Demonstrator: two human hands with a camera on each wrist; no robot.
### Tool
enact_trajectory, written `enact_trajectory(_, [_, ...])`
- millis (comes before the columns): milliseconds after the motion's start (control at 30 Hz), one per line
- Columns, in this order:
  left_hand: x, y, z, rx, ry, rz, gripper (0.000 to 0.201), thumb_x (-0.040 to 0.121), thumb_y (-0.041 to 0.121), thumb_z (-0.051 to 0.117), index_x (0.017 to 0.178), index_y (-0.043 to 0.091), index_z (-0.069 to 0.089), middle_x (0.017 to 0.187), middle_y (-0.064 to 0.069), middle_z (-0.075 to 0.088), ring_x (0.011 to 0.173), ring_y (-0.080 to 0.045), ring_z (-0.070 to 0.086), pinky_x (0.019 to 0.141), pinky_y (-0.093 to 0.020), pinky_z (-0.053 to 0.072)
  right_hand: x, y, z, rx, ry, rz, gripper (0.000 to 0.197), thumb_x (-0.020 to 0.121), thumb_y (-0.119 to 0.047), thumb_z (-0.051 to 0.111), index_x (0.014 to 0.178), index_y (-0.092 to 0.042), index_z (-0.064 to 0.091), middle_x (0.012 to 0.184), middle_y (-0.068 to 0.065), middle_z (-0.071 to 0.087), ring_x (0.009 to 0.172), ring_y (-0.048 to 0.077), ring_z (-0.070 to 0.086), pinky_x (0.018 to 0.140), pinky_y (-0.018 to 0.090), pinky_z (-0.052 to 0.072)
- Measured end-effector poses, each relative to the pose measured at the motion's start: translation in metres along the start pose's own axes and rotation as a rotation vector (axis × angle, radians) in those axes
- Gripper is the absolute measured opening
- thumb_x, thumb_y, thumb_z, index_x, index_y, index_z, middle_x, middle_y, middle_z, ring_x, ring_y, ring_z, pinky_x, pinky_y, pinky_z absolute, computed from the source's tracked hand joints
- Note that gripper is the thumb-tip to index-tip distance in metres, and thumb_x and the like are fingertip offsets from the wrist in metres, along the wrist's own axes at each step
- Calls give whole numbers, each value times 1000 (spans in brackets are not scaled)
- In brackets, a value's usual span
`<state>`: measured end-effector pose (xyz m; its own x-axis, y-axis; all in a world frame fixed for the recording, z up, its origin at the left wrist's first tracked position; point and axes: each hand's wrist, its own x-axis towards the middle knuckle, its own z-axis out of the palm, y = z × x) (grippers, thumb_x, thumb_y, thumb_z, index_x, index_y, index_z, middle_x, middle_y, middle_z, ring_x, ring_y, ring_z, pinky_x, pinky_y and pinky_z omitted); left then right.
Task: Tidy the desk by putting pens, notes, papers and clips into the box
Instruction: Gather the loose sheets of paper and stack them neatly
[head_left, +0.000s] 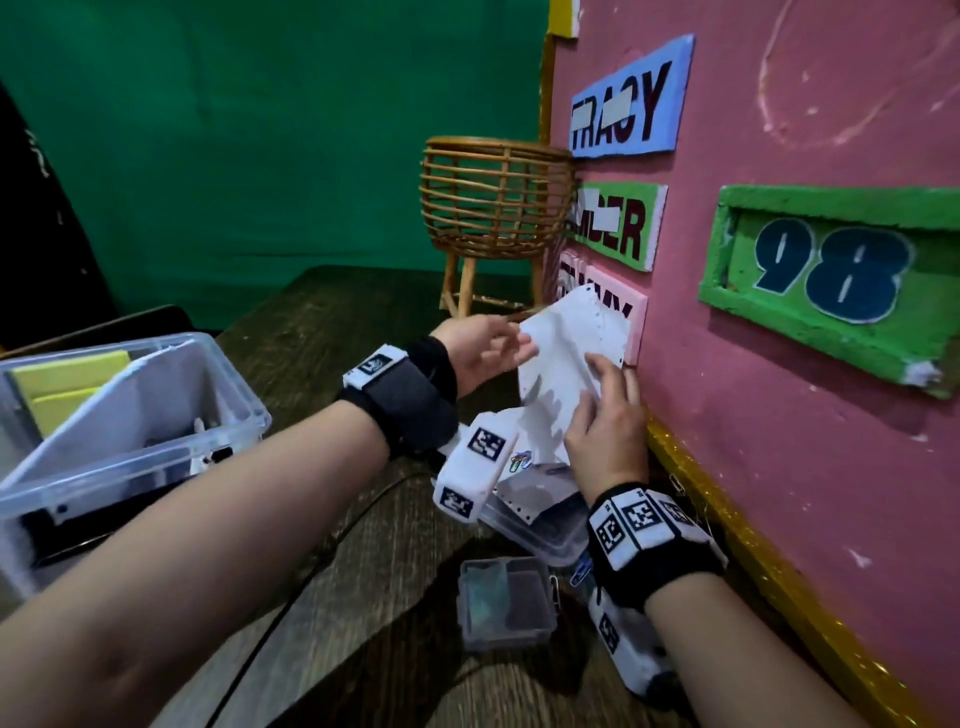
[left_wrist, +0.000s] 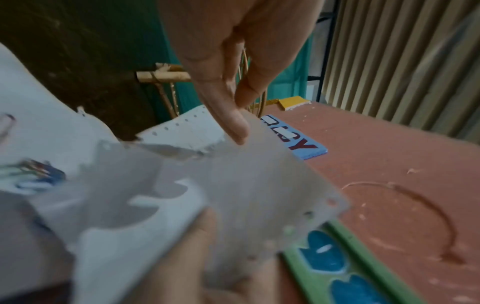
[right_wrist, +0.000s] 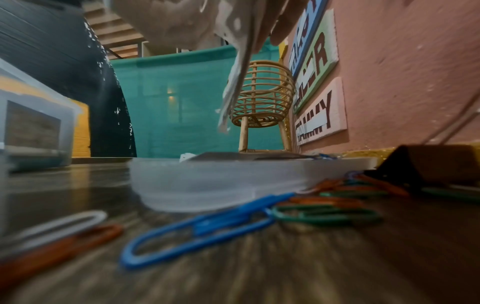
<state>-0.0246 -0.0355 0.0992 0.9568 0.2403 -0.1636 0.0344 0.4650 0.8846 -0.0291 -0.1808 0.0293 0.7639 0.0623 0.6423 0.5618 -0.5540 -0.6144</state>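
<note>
— Coloured wire paper clips (right_wrist: 207, 228) lie loose on the dark wooden desk (head_left: 332, 332) by its right edge, just beside a small clear lidded case (head_left: 506, 603). What's in hand?

— Torn white punched paper sheets (head_left: 566, 364), lifted off the desk near the pink board. The left hand (head_left: 480, 353) pinches their left edge; the right hand (head_left: 605, 431) grips the lower right side, fingers curled on them.

— One sheet or several?

— Probably several; the wrist views are blurred.

— And next?

— I'd say carry them left to the big clear plastic box (head_left: 244, 415) at the left edge, already holding yellow notes and paper, and slide them in upright
</note>
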Motion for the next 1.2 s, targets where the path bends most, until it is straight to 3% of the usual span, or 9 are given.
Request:
enact_trajectory(67, [8,-18,-12,441,79,75,18,94,4,44,77,6,49,72,-9,49,60,-19,50,45,-22,47,1,1,-1,-17,38,47,50,86,8,42,133,-8,43,135,16,43,109,33,54,78,19,38])
enact_trajectory(133, [17,-37,-32,1208,154,167,14,88,18,58,99,9,58,91,-10,58,84,-25,61,69,-28,51,1,3,0,-47,57,96,68,81,13,43,141,-17,32,141,14,38,111,35,54,78,31,45])
enact_trajectory(200, [31,-51,-51,1643,149,128,49,83,30,65,123,8,48,120,-14,55,113,-30,55,89,-33,46,2,7,1,-56,75,114,84,76,17,42,146,-26,21,142,16,34,110,37,54,78,38,50])
enact_trajectory(467, [57,-66,-53,1584,80,-20,75,78,35,72,139,7,38,137,-11,49,124,-27,50,99,-32,44,2,12,3,-59,105,61,101,71,24,39,146,-37,10,142,15,33,99,35,58,63,29,42])
enact_trajectory(600, [67,-69,-42,1518,-112,-67,88,75,22,76,146,21,24,146,-7,41,129,-26,46,100,-35,46,3,15,4,-88,76,56,99,72,21,39,146,-37,9,142,14,33,98,34,57,61,28,39])
enact_trajectory(667, [69,-68,-40,1577,-189,-85,79,79,19,71,145,25,27,147,-6,39,129,-26,46,100,-35,46,3,16,5,-95,55,59,98,73,20,40,147,-36,9,145,12,32,104,32,55,63,27,38])
enact_trajectory(767, [72,-66,-40,1600,-203,-101,64,82,19,67,139,29,39,144,-7,43,119,-27,53,93,-34,50,4,17,6,-95,33,65,96,74,19,41,147,-34,10,146,11,30,110,30,54,66,26,40])
enact_trajectory(1033, [78,-59,-45,1465,-357,-303,60,85,11,59,134,40,40,124,-6,49,97,-26,59,69,-29,55,3,14,6,-84,24,75,93,77,18,43,147,-34,10,147,8,30,115,28,52,76,31,49])
enact_trajectory(1200, [82,-61,-51,1420,-367,-306,68,87,6,58,143,34,31,144,-12,40,88,-21,57,52,-20,52,4,14,6,-101,34,61,92,77,16,43,147,-33,10,148,7,30,118,29,52,78,33,51])
